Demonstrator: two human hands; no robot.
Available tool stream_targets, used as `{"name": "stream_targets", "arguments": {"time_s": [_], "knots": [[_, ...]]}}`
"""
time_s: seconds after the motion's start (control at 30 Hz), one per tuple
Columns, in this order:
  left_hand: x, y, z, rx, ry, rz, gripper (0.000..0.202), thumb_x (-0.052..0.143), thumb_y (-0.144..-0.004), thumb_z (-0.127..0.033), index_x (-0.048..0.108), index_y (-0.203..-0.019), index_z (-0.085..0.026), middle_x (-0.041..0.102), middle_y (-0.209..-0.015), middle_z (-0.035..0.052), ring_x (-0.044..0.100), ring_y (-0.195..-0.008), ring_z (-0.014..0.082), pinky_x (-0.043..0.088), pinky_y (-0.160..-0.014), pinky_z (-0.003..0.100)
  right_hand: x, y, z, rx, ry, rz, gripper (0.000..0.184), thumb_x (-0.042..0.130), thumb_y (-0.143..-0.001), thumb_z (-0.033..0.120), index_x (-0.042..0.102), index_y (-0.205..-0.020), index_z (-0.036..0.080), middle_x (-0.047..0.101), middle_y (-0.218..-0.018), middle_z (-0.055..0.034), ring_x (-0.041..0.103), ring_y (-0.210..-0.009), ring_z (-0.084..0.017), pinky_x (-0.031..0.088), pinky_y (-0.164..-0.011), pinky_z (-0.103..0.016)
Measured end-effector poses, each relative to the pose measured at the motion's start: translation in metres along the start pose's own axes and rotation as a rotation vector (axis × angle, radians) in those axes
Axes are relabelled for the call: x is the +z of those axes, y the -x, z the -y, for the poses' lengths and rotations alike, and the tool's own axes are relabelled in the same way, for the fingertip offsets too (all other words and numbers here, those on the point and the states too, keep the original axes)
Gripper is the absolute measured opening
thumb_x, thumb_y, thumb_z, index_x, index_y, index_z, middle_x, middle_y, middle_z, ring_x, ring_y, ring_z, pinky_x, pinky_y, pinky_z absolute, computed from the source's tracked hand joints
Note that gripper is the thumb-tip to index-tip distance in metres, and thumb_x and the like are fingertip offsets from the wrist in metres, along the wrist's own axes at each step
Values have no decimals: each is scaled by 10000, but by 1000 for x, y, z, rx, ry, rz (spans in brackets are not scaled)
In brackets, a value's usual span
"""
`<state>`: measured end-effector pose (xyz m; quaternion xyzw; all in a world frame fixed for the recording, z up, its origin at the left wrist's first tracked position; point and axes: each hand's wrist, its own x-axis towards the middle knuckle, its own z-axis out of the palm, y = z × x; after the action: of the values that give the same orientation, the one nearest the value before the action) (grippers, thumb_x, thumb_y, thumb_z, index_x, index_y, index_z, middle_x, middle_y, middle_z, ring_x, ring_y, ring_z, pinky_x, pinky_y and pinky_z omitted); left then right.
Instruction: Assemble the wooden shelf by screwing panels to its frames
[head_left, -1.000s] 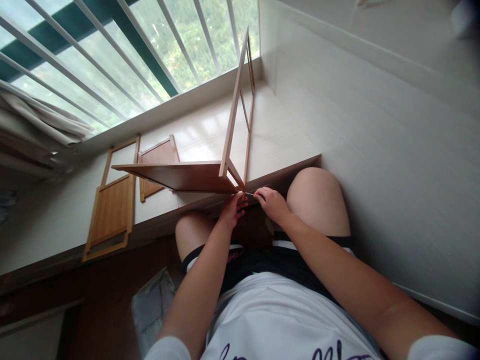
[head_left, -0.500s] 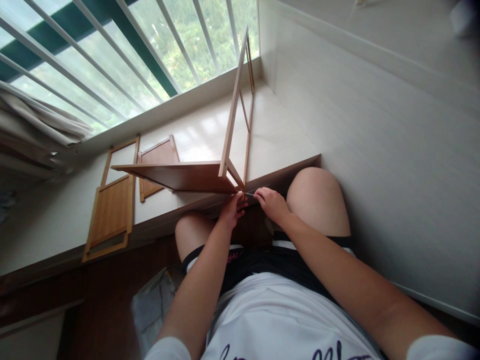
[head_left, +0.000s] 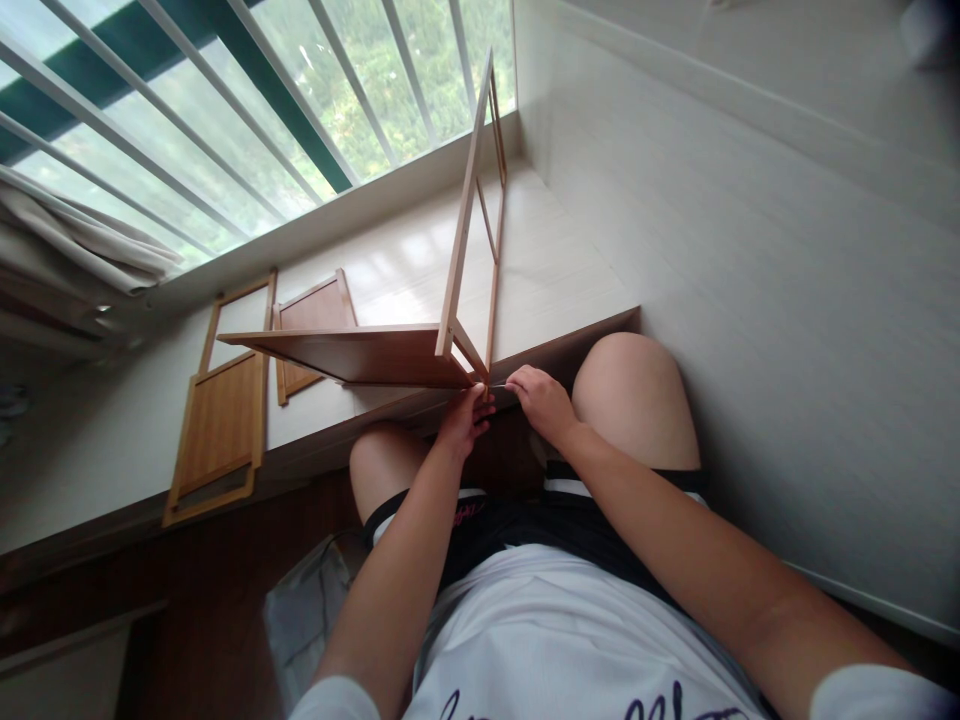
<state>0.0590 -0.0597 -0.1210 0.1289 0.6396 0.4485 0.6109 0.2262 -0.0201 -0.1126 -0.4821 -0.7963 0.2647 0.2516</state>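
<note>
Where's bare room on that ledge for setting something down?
Right of the upright frame, the ledge is bare to the wall; another patch lies between frame and small panel. Crowded: the frame's near corner, by the left hand and right hand.

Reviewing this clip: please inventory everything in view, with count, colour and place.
window: one, green-framed, pale bars, top left
curtain: one, beige-grey, left
ledge: one, pale, below window
wall: one, pale, right
floor: one, dark brown, lower left
translucent item: one, whitish, lower left
blurred object: one, greyish, top right
flat wooden pieces: two, brown, ledge's left part
wooden panel: one, reddish brown, centre
wooden frame: one, light brown, meeting panel
thin tool: one, silvery, frame's near corner
shirt: one, white, bottom
shorts: one, black-and-white, above shirt
knees: two, bare, at ledge
left hand: one, bare, holding frame's corner
right hand: one, bare, holding tool
</note>
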Motion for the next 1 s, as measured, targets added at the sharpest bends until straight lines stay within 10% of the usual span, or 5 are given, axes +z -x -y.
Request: {"name": "stream_targets", "arguments": {"time_s": [1.0], "knots": [[0, 2, 1, -13, 7, 1, 382, 731, -672, -488, 624, -916, -214, 689, -883, 13, 624, -633, 104, 377, -504, 212, 5, -3, -10, 28, -195, 16, 270, 476, -946, 363, 617, -782, 202, 651, -838, -42, 574, -784, -160, 364, -706, -247]]}}
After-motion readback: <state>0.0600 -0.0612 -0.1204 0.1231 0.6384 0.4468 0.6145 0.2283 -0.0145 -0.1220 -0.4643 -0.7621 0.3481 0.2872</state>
